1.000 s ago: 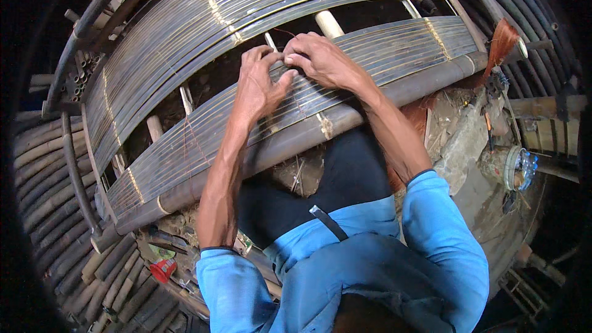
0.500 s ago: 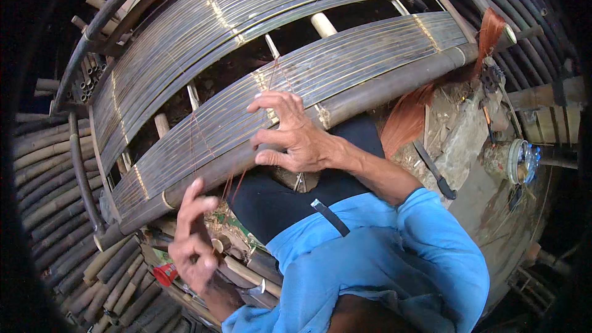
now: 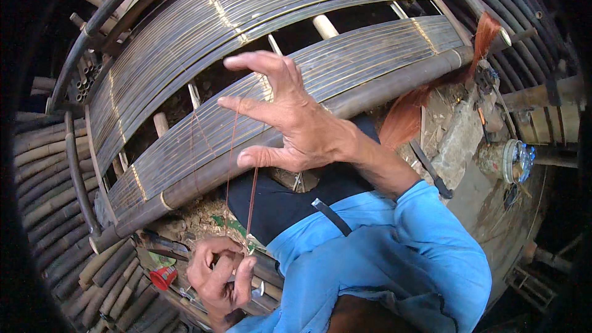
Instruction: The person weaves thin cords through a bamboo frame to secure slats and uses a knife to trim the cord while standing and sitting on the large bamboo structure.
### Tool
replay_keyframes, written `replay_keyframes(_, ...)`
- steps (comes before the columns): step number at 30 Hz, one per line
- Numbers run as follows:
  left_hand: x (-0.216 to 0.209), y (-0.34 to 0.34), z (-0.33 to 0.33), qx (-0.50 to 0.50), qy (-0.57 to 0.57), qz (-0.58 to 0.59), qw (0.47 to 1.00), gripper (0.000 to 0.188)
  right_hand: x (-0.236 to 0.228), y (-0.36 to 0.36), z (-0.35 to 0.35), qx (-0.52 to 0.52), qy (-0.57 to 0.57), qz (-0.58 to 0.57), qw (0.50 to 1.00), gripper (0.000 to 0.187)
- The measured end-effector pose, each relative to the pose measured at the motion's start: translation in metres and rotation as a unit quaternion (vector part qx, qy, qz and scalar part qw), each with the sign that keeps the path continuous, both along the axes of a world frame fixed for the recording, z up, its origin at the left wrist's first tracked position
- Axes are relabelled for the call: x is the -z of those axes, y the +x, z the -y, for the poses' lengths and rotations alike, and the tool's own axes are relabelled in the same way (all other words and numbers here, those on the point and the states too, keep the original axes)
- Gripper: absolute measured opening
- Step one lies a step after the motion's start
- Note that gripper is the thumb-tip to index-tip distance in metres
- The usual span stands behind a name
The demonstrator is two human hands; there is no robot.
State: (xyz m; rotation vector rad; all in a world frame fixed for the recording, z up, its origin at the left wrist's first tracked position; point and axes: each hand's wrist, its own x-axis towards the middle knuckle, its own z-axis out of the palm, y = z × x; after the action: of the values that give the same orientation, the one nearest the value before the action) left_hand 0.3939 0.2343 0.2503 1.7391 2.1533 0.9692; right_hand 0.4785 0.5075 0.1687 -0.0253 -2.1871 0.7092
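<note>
My left hand (image 3: 219, 271) is low, fingers curled and thumb closed in a pinch on the ends of a thin reddish-brown thread (image 3: 251, 203). From that pinch the strands run up, taut, to my right hand (image 3: 296, 120), whose thumb and fingers are stretched wide apart with the thread passing over them. My right hand hovers above the near strip of dark split-bamboo slats (image 3: 364, 58) and the thick bamboo pole (image 3: 382, 95) along its front edge. Another thread (image 3: 196, 117) hangs in a thin loop at the slats, left of my right hand.
Reddish-brown fibre (image 3: 404, 117) drapes over the pole's right end. A knife (image 3: 431, 169) lies to the right, close to a clear jar (image 3: 510, 160). Bamboo poles (image 3: 52, 185) are stacked at left; a red cup-like thing (image 3: 163, 278) sits at lower left. My dark-clad leg is under the pole.
My left hand has dropped and turned, its spread fingers now pinching thread. My right hand has shifted slightly up and left and opened wider. The thread between them is now stretched.
</note>
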Motion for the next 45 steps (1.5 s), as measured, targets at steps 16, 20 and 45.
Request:
replay_keyframes(16,0.008,-0.014,0.039,0.094,0.196,0.388,0.896,0.052,0.063,-0.014,0.004,-0.105,-0.048,0.014,0.993,0.033)
replay_keyframes(20,0.03,-0.026,0.051,0.038,0.271,0.448,0.851,0.04,0.07,-0.009,0.012,-0.107,-0.036,0.038,0.993,0.028)
replay_keyframes(45,0.007,-0.022,0.015,-0.057,-0.147,-0.012,0.987,0.029,0.085,0.199,-0.147,0.364,-0.143,0.034,0.92,0.024)
